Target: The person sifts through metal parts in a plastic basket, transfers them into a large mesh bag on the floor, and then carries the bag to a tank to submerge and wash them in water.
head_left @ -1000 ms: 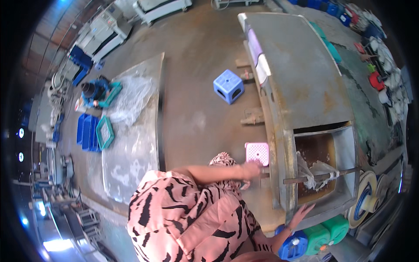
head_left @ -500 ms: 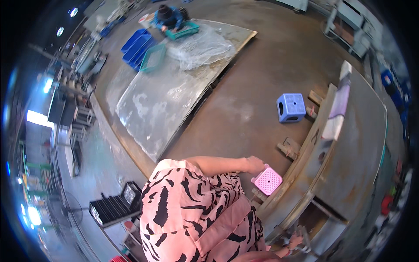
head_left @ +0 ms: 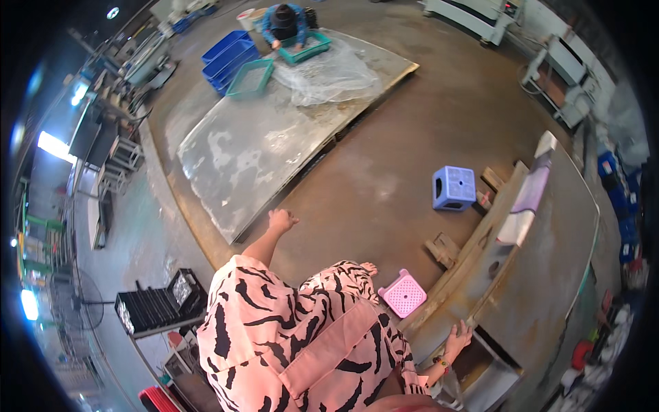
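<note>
My left hand (head_left: 283,220) hangs over the floor beside the near edge of a large grey metal sheet (head_left: 237,161). Its fingers are loosely bent and a little apart, with nothing visible in them. Low on the right, my right hand (head_left: 458,340), with a beaded bracelet at the wrist, has its fingers apart next to the opening at the end of a metal-topped bench (head_left: 542,275). No held object shows there. Between my hands stands a pink plastic stool (head_left: 403,294) with a perforated top, close to my bare foot (head_left: 369,268).
A blue plastic stool (head_left: 454,188) stands near wooden blocks (head_left: 443,250) along the bench. Across the metal sheet, a person (head_left: 285,24) bends over a green basket (head_left: 305,48) beside clear plastic film (head_left: 329,77). Blue crates (head_left: 230,62) stand nearby. A black rack (head_left: 154,305) is at left.
My left hand has moved left, away from beside the pink stool, to near the metal sheet. My right hand has risen from low beside the bench opening. My view has shifted.
</note>
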The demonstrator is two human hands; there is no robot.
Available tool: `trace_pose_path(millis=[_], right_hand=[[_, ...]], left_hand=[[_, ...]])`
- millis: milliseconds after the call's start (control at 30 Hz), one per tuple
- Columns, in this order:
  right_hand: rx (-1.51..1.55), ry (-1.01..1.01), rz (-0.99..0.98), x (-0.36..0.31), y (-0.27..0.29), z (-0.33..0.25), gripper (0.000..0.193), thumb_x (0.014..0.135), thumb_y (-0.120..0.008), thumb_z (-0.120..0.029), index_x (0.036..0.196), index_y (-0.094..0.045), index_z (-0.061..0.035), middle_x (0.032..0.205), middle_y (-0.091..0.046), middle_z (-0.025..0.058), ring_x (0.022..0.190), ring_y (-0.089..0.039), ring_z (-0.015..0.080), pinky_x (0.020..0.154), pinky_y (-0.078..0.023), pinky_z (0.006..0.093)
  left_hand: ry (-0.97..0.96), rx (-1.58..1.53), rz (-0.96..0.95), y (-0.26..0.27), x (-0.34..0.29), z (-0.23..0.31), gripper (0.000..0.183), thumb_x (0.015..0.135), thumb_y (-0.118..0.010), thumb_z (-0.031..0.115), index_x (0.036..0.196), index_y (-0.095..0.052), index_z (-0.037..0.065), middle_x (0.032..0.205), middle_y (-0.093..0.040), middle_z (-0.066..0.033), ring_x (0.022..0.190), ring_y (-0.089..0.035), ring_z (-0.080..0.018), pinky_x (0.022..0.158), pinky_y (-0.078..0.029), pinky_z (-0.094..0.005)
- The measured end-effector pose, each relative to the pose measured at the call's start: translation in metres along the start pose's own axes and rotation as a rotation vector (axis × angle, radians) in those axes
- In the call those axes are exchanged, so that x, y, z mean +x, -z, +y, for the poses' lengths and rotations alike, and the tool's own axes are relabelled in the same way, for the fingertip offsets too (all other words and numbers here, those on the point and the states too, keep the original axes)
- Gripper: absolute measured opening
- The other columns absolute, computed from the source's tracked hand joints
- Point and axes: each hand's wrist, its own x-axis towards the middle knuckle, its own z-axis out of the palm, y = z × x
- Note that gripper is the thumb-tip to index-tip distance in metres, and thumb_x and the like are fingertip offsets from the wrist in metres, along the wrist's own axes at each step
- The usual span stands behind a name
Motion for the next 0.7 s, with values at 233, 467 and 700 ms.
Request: trace_pose_path(millis=[233,467,700], right_hand=[[0.748,-0.302,0.399,-0.066,0.096,0.047,0.064,0.092,-0.047,-0.041,0.144,-0.019,-0.0182,0.147,-0.020,0.0139,0.133,-0.026,0.0304,0.107,-0.025,0.0439],[2.170,-0.796,1.297,-0.083,0.117,0.281,0.033,0.088,-0.042,-0.017,0.118,-0.036,-0.0039,0.117,-0.039,0.0152,0.106,-0.044,0.0322,0.093,-0.035,0.0552],[1.340,-1.400,0.889,-0.087,-0.013,0.283,0.032,0.073,-0.067,-0.029,0.097,-0.058,-0.0098,0.081,-0.052,0.0065,0.061,-0.048,0.0235,0.060,-0.043,0.0417]], left_hand=[[-0.680,-0.082,-0.151,-0.059,-0.018,0.252,0.065,0.077,-0.065,0.030,0.131,-0.035,0.008,0.118,-0.054,-0.0192,0.111,-0.049,-0.0368,0.094,-0.040,-0.0480],[-1.696,-0.368,-0.680,-0.112,-0.279,0.503,0.034,0.080,-0.055,0.001,0.114,-0.055,0.005,0.111,-0.060,-0.0142,0.102,-0.057,-0.0317,0.087,-0.046,-0.0366],[-2.100,0.422,-0.851,-0.256,-0.383,0.532,0.045,0.070,-0.067,0.012,0.110,-0.055,-0.005,0.103,-0.059,-0.0217,0.108,-0.050,-0.0349,0.097,-0.038,-0.0388]])
